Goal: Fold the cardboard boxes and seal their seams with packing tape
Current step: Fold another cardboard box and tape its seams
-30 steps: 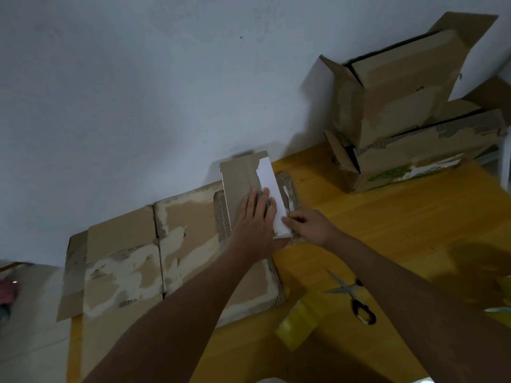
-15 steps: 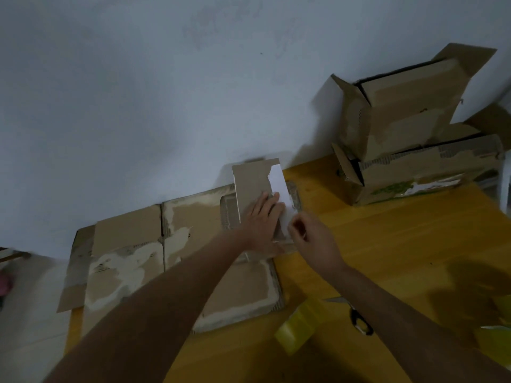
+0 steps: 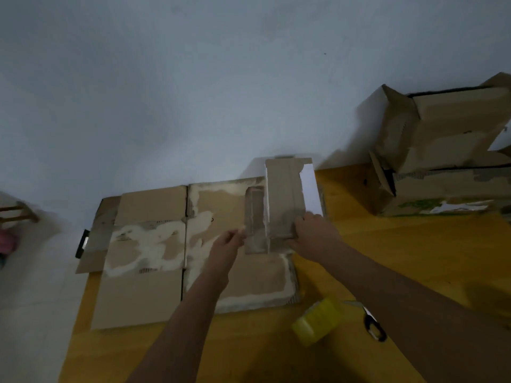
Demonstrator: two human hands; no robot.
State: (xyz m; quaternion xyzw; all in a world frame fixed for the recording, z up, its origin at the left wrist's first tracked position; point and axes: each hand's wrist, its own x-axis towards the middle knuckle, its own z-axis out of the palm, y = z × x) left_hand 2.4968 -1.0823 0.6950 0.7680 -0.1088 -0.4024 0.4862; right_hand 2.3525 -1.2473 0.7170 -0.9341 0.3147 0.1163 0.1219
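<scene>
Small cardboard box [image 3: 282, 200], half unfolded, sits on flattened cardboard sheets [image 3: 154, 244] at the back of the bench [image 3: 414, 258], by the wall. Right hand [image 3: 312, 236] grips its near right corner; left hand [image 3: 228, 244] pinches the loose left flap. Board looks light, thin and worn, likely to crease or tear; best held at the folds and corners. Tape roll [image 3: 316, 322] and scissors [image 3: 373, 327] lie near.

Dim, bluish light; soft motion blur; wide-angle bending at edges.
</scene>
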